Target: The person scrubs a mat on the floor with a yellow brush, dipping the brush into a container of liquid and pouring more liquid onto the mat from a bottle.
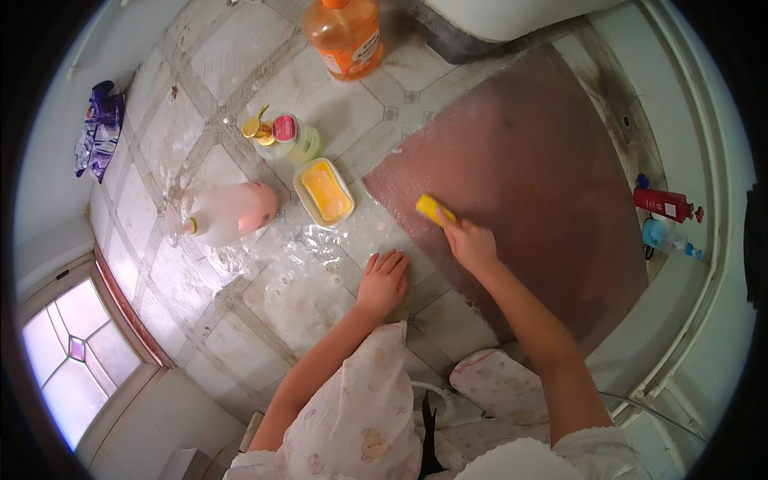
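My right hand (471, 245) grips a yellow scrubber (433, 209), a brush or sponge, against a wet reddish-brown floor mat (540, 180). Which kind of scrubber it is, I cannot tell. My left hand (384, 279) lies palm down on the tiled floor (447, 315), just left of the mat, holding nothing. Ahead of that hand is a pale dish (350, 211) with a yellow-orange bar (327, 191) in it, apparently soap. Beside the dish stands a pump bottle of greenish liquid (300, 141). Soapy water spreads over the tiles near my left hand.
A pink-and-clear bottle (234, 213) is left of the dish. Farther ahead stands an orange bottle (345, 45), near a white fixture (510, 15). Red (660, 203) and blue (663, 237) bottles are by the right wall pipes (717, 240). A purple packet (101, 129) lies far left.
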A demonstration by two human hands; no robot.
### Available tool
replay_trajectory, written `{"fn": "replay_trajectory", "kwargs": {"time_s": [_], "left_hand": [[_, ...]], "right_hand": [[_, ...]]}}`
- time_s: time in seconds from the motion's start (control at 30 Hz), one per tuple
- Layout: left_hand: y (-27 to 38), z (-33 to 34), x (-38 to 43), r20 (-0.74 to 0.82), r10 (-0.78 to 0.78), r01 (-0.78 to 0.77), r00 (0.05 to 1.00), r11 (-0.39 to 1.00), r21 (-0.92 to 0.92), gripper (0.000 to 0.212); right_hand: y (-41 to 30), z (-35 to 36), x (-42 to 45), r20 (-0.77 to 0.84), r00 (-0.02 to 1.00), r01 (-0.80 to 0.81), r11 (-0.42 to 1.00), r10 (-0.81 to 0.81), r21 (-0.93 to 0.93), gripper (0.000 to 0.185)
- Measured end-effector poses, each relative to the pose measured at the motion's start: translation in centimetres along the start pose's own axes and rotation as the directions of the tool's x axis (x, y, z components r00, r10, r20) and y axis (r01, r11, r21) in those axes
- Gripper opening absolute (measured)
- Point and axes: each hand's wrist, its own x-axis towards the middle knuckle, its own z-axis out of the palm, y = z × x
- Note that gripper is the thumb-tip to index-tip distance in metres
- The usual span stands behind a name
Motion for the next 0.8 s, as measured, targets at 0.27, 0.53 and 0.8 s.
{"fn": "replay_trajectory", "kwargs": {"time_s": [0.27,0.53,0.8], "left_hand": [[0.5,1.0,1.1,0.03,0.115,-0.116,0.993,0.993,0.028,0.041],[1.3,3.7,1.5,0.172,0.339,-0.346,0.925,0.938,0.011,0.046],[0.6,2.7,1.8,0.072,0.206,-0.214,0.976,0.969,0.126,0.049]], "right_hand": [[-1.6,2.0,4.7,-0.131,0.983,0.131,0.991,-0.131,-0.013,0.042],[-0.9,-0.2,7.5,-0.073,0.942,-0.322,0.944,0.327,0.075,0.035],[-1.3,-1.1,8.2,-0.082,0.947,-0.304,0.948,0.312,0.092,0.021]]}}
